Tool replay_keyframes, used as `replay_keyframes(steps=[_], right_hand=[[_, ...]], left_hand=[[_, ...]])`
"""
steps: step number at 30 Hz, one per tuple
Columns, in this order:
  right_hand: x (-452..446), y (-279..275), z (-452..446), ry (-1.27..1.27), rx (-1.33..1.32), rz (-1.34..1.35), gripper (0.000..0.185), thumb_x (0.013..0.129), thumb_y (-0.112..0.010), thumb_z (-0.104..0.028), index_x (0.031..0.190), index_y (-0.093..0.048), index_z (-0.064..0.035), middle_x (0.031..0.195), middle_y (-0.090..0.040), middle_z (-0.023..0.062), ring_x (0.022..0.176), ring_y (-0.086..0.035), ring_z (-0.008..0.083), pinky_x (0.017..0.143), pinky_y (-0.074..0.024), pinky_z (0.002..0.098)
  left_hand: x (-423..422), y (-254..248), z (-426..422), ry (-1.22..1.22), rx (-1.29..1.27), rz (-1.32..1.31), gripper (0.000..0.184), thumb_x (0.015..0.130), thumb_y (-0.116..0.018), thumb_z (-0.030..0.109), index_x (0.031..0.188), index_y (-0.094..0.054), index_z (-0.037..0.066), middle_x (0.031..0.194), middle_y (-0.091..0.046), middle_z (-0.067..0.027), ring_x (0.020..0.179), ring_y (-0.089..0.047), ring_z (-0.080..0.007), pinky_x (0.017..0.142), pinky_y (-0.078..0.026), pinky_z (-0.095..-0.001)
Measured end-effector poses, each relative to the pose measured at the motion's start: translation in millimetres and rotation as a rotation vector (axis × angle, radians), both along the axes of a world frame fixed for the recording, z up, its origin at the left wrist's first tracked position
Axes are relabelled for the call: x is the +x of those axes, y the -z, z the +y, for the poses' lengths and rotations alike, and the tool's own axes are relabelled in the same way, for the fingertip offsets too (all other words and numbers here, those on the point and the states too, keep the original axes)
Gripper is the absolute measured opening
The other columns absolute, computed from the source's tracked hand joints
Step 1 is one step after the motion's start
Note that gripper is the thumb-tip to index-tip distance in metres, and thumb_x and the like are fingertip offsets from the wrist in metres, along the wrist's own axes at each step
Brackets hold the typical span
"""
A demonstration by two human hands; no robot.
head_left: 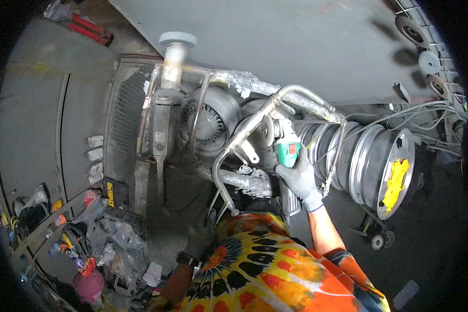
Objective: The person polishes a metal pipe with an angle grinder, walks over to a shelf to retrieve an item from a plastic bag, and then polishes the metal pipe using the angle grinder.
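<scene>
My right hand (300, 179), in a pale grey work glove, is closed around a green angle grinder (287, 152). Its disc (267, 131) is next to a bent metal tube frame (244, 132); whether they touch I cannot tell. Beneath my right wrist the ribbed grey end of the grinder (290, 202) points toward my body. My left hand (200, 236), dark-gloved and in deep shadow, is low near the tube's lower end (234, 212). Its fingers are too dark to make out, so any grip is hidden.
Stacked wheel rims (364, 161) lie to the right, with yellow cloth (396, 184) on the outermost. Behind the frame are a wrapped pipe (249, 83) and a round finned metal part (205, 122). Cables (421, 108) hang at right. Plastic bags (114, 234) and clutter fill the lower left.
</scene>
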State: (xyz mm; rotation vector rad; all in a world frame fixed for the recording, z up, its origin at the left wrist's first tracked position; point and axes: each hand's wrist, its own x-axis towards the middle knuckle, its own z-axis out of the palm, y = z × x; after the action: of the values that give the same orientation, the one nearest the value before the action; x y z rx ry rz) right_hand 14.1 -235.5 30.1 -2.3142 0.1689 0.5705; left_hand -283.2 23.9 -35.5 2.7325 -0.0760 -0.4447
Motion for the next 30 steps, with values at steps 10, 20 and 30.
replay_keyframes(steps=[10,20,30], right_hand=[[-7.3,24.0,-23.6,-0.237,0.018,-0.066,0.107,0.076,-0.086,-0.034,0.157,-0.029,0.0053,0.111,-0.073,0.0310,0.103,-0.073,0.0464,0.089,-0.0586,0.0475],[3.8,26.4,-20.2,-0.199,0.017,-0.072,0.108,0.075,-0.085,-0.035,0.157,-0.027,0.0048,0.112,-0.073,0.0309,0.102,-0.073,0.0458,0.089,-0.0592,0.0491],[20.2,2.4,-6.3,-0.187,-0.042,-0.081,0.104,0.075,-0.086,-0.034,0.156,-0.033,0.0051,0.109,-0.074,0.0298,0.102,-0.075,0.0433,0.087,-0.0601,0.0463]], left_hand=[[18.5,-6.2,4.7,-0.189,-0.174,0.081,0.048,0.100,-0.067,0.028,0.145,-0.061,0.013,0.131,-0.068,-0.0198,0.105,-0.070,-0.0360,0.082,-0.058,-0.0465],[32.5,-8.9,57.5,-0.092,-0.225,0.217,0.043,0.099,-0.070,0.032,0.133,-0.069,0.007,0.126,-0.071,-0.0240,0.111,-0.071,-0.0413,0.092,-0.056,-0.0489],[68.4,-48.9,59.3,-0.224,-0.224,0.146,0.037,0.107,-0.058,0.029,0.132,-0.069,0.005,0.119,-0.070,-0.0292,0.105,-0.070,-0.0448,0.088,-0.055,-0.0559]])
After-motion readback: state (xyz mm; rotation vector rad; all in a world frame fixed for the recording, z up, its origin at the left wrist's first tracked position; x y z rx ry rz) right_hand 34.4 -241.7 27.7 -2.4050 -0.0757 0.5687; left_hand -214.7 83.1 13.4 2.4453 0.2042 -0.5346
